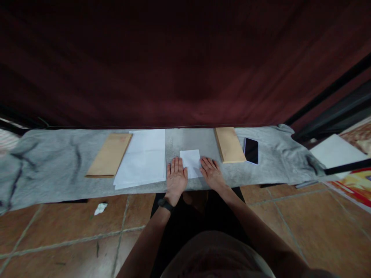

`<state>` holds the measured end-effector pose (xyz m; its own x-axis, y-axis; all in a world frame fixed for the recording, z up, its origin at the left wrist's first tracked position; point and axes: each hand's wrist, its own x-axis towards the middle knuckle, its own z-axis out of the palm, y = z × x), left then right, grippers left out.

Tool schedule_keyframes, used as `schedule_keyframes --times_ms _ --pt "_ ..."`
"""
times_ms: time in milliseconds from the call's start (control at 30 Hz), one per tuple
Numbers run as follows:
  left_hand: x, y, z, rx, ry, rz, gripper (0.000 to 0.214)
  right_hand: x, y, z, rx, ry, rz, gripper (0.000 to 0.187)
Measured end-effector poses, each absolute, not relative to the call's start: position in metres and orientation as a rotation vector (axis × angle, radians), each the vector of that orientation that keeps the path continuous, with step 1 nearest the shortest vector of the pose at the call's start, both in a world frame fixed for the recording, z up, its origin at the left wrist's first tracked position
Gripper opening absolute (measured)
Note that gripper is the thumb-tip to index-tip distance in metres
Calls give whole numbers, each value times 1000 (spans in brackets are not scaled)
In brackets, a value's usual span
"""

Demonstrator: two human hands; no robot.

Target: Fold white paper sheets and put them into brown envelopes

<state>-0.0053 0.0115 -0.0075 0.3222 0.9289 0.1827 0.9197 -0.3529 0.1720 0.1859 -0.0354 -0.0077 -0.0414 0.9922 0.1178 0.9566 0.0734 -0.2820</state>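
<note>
A small white sheet of paper, perhaps folded, lies flat on the grey cloth between my two hands. My left hand rests palm down at its left edge, fingers stretched forward, with a dark watch on the wrist. At its right edge my right hand also lies palm down, fingers spread and angled inward. Neither hand grips anything. Just left of my left hand lies a stack of large white paper sheets.
Brown envelopes lie left of the sheets, partly beside them. Another stack of brown envelopes sits to the right, next to a phone. Grey cloth covers the narrow table; a dark red curtain hangs behind.
</note>
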Motion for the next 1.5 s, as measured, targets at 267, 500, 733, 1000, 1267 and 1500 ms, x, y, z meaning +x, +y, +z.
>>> schedule_keyframes --times_ms 267,500,733,1000,1267,1500 --pt "-6 12 -9 2518 1760 408 58 160 -21 -9 -1837 -2183 200 51" --pt "-9 12 -11 2544 1739 463 56 170 -8 -16 -1934 -2106 178 53" --pt "-19 -1 -13 2555 1667 560 51 183 18 -6 -1981 -2098 192 52" --pt "-20 -4 -15 2550 1680 619 49 190 59 27 -2061 -2062 428 45" --pt "-23 -3 -16 2550 1625 622 47 203 67 23 -2041 -1782 604 18" --pt "-51 -2 11 2432 1611 817 46 221 44 -2 -1920 -1354 745 14"
